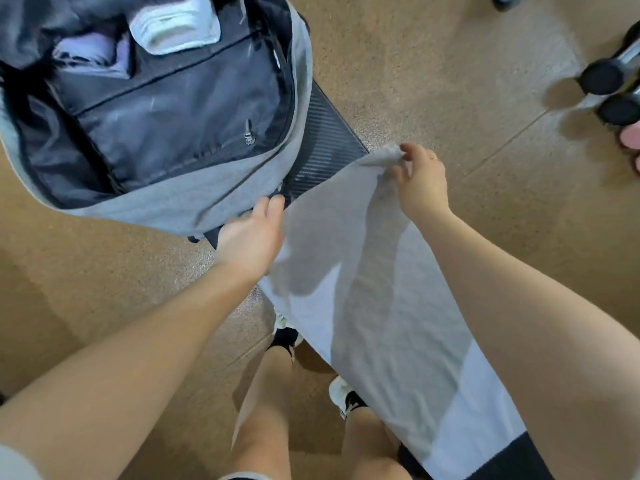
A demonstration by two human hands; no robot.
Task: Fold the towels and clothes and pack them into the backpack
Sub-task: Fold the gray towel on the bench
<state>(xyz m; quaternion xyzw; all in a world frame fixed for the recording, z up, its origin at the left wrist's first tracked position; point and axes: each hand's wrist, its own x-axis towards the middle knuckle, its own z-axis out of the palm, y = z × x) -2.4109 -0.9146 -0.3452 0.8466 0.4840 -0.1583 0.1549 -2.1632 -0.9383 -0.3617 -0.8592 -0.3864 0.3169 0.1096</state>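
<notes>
Towel point(363, 306), pale grey, held stretched out in the air between your two hands, running from the far end near the backpack back toward your body, where it passes over your right thigh. Your right hand point(420, 181) pinches the far right corner of the towel between thumb and fingertips, the cloth bunched at the pinch. Your left hand point(251, 233) holds the far left edge; its fingers are curled against the cloth, though the thumb is hidden under the fabric, so the exact grip there cannot be told. Shadows of both forearms fall across the towel's upper face.

Backpack point(180, 202), grey outside with a dark lining, stands unzipped and gaping just beyond your left hand, resting on a black ribbed case point(325, 150) that shows at its right side. Inside the open mouth lie a folded white towel point(176, 27) at the top and a pale lilac folded cloth point(93, 51) to its left. A zip pull point(248, 133) hangs on the inner pocket.

Floor point(450, 64), tan and speckled, lies under everything. Two black round chair feet point(602, 77) on a metal leg stand at the far right, well apart from the towel. Your bare knees and black-and-white shoes point(346, 396) show below the towel.
</notes>
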